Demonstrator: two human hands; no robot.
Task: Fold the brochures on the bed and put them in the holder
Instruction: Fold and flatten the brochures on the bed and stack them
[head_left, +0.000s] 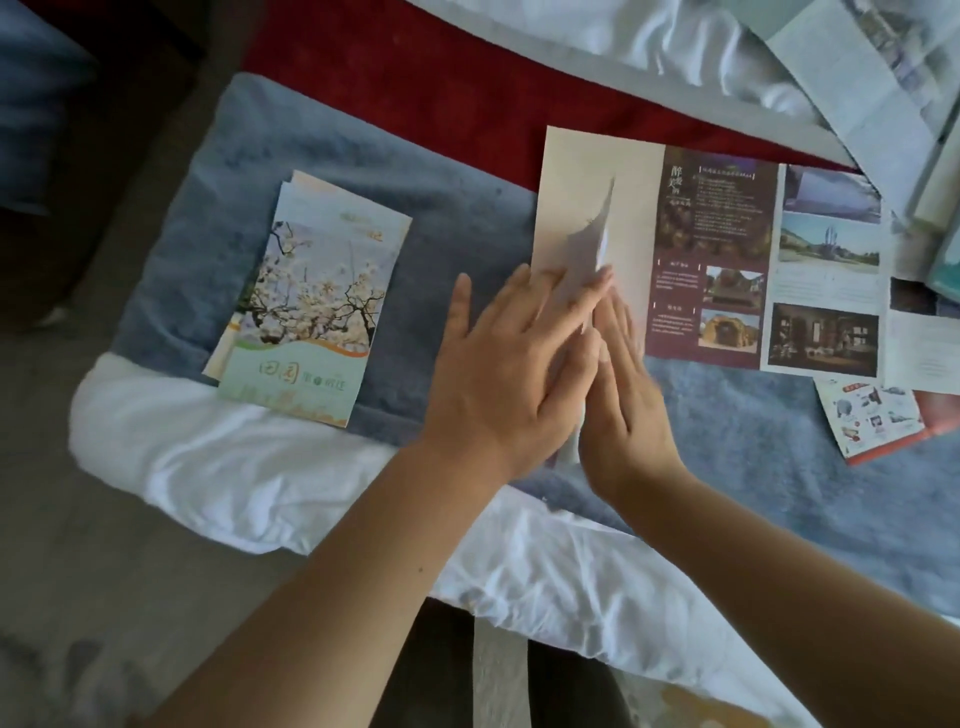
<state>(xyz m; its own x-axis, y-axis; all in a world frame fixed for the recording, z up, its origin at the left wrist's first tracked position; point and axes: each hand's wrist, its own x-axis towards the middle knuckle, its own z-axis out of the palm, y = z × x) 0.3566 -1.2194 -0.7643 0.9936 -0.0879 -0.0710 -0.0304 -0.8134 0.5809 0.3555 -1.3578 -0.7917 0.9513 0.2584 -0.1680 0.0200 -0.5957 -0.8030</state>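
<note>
The blanket (441, 218) is mottled grey-blue. Beyond its far edge runs a deep red cloth (415, 78), and along its near edge lies a plain white sheet (234, 467). On the blanket's left part, the folded brochures (311, 291) show white blossom on dark branches against pale blue, above a pale green band edged with an orange wave. On its right part, the open brochure (717, 218) has cream, maroon and white panels. At its right edge, a small leaflet (872, 421) is white, bordered red.

Partly folded maroon brochure (711, 249) lies centre; blossom brochures (311, 306) stacked left.
</note>
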